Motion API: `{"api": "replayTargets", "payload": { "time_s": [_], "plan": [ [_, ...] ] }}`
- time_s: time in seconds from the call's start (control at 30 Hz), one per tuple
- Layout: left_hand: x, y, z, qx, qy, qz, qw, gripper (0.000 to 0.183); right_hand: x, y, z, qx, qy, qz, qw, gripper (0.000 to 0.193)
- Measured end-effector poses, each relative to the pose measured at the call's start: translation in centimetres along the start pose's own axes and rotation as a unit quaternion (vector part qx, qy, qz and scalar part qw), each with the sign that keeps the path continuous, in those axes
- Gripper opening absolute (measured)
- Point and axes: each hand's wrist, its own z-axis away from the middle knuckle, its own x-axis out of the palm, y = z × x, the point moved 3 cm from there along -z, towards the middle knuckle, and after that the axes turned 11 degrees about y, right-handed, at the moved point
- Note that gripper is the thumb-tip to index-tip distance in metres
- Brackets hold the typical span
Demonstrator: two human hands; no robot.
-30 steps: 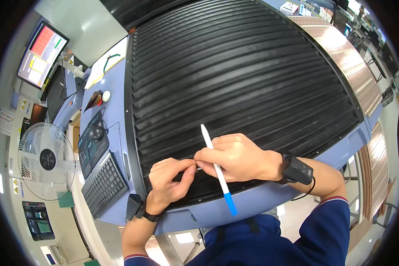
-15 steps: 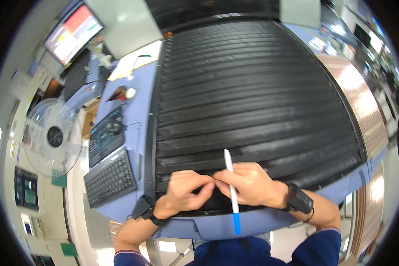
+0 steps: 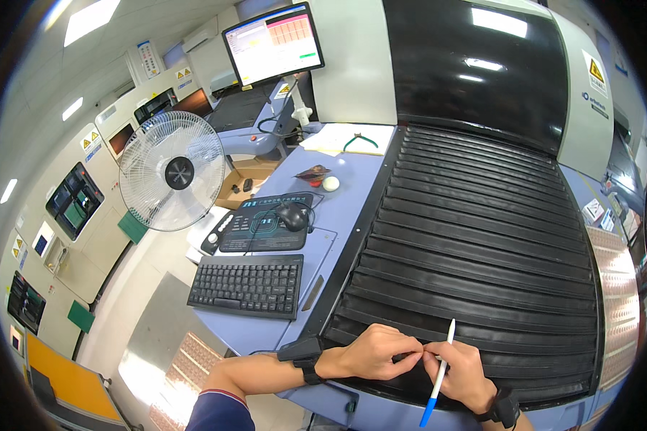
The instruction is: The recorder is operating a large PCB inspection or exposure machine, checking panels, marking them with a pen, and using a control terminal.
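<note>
- Left hand (image 3: 374, 353): thumb and fingertips together; can't tell if anything's pinched.
- Pen (image 3: 438, 375): slim, white, blue lower end, slanted over black ribbed bed (image 3: 482, 298).
- Right hand (image 3: 467, 375): curled on pen, fingertips at left hand's; contact spot too small to read; forearm (image 3: 522, 424) cut off.

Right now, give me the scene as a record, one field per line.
left hand: thumb and forefinger together; anything between them can't be made out
right hand: holds white pen, blue end toward wearer
spacing: hands meet or nearly meet
under hands: black ribbed bed
left of bed: keyboard, mouse
farther back: green-handled pliers, lit monitor
</note>
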Motion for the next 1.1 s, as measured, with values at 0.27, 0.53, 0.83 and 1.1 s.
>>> {"api": "replayTargets", "payload": {
  "time_s": [0.27, 0.53, 0.83, 1.1],
  "plan": [
    [0.5, 0.2, -0.1, 0.012, -0.019, -0.010, 1.000, 0.009, -0.4, 0.6, 0.1, -0.013, -0.005, -0.002, 1.000, 0.015],
    [0.5, 0.4, -0.8, 0.001, -0.017, -0.005, 1.000, 0.009, -0.4, 0.7, 0.1, -0.020, 0.022, -0.027, 0.999, 0.013],
    [0.3, -0.1, -0.5, -0.011, -0.029, -0.007, 1.000, 0.009, -0.3, 0.7, 0.3, -0.016, 0.001, -0.007, 1.000, 0.013],
    [0.8, 0.5, -1.0, -0.010, -0.039, -0.008, 0.999, 0.009, -0.8, 1.1, 0.8, -0.016, 0.001, -0.014, 1.000, 0.012]
  ]
}}
